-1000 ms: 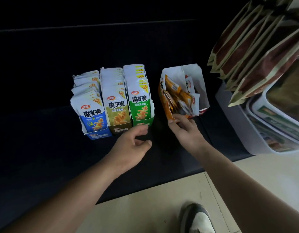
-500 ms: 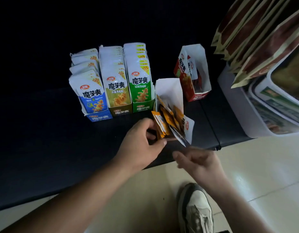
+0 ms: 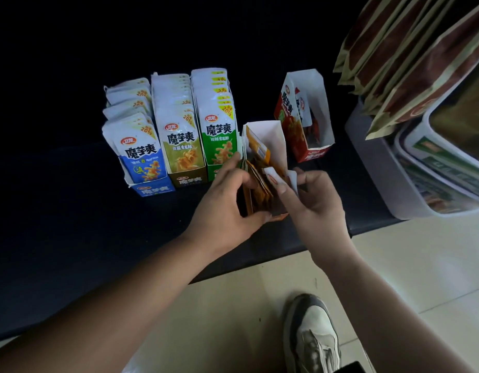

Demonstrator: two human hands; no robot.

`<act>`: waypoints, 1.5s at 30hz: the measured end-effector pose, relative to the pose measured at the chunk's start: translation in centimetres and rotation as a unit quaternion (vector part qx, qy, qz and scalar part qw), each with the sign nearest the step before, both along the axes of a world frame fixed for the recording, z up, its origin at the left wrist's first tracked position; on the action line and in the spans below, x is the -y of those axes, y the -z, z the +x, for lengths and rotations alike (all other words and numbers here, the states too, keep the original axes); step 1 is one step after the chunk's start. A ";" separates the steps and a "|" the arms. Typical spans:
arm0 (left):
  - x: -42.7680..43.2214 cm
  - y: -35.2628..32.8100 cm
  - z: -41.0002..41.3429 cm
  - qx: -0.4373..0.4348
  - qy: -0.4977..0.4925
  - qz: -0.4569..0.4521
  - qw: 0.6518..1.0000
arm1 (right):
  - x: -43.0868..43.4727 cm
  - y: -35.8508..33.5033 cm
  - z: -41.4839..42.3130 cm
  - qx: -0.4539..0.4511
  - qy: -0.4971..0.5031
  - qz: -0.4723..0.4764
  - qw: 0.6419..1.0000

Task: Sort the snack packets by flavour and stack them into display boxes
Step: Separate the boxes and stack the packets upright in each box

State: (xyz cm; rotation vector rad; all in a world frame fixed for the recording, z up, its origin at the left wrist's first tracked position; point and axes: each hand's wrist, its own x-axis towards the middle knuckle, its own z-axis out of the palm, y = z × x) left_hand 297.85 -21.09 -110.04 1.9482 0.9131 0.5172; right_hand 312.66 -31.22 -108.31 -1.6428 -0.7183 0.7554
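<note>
— Where is the orange box (image 3: 262, 168), and who has it?

— On the dark bench (image 3: 71, 211), just at 3 o'clock of the green box (image 3: 219, 135), tilted, its open top facing the camera. Both hands hold it. The left hand (image 3: 227, 208) wraps its left wall, fingers (image 3: 233, 168) curled against that side and thumb under the near end.

— And the right hand (image 3: 311, 200)?

— At 3 o'clock of the box, its fingers pinching a white-topped packet (image 3: 273, 179) that stands among the orange packets (image 3: 259, 192) inside.

— What else is on the bench?

— A row at 10 o'clock of the hands: blue box (image 3: 149, 168), olive box (image 3: 181, 149) and the green one, side by side and touching, each packed with upright packets. A red box (image 3: 303, 122) stands apart at 1 o'clock, mostly hollow, a few packets showing inside.

— Off the bench?

— A white tub (image 3: 389, 179) at 3 o'clock, with brown bags (image 3: 410, 57) above it. A grey-and-white shoe (image 3: 311, 335) rests on the pale floor (image 3: 421, 265) at 6 o'clock.
</note>
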 end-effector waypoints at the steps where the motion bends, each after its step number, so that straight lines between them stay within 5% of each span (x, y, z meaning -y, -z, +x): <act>1: -0.2 -0.1 0.2 0.002 -0.005 -0.005 1.000 | -0.5 -0.1 0.2 0.020 -0.003 -0.008 1.000; 7: -1.7 -0.2 1.6 0.001 -0.009 0.016 1.000 | -4.3 -0.7 1.5 0.059 -0.009 -0.047 0.997; 15: -1.4 -0.2 1.8 -0.012 -0.018 0.051 0.998 | -6.9 -1.5 1.7 -0.075 -0.039 -0.144 0.986; 21: -1.0 0.8 0.0 -0.004 -0.059 0.057 0.997 | -2.8 0.1 1.3 -0.232 -0.092 -0.045 0.967; 27: 0.1 0.6 -0.7 0.016 -0.102 0.082 0.991 | 0.3 1.1 0.5 -0.129 -0.216 0.023 0.968; 38: 0.8 0.7 -2.5 0.069 -0.066 -0.016 0.995 | -1.7 1.2 -0.9 -0.016 0.034 0.010 0.999; 45: 0.7 -0.6 -1.0 0.043 -0.116 0.102 0.987 | -0.3 1.5 -1.1 0.018 -0.105 -0.027 0.994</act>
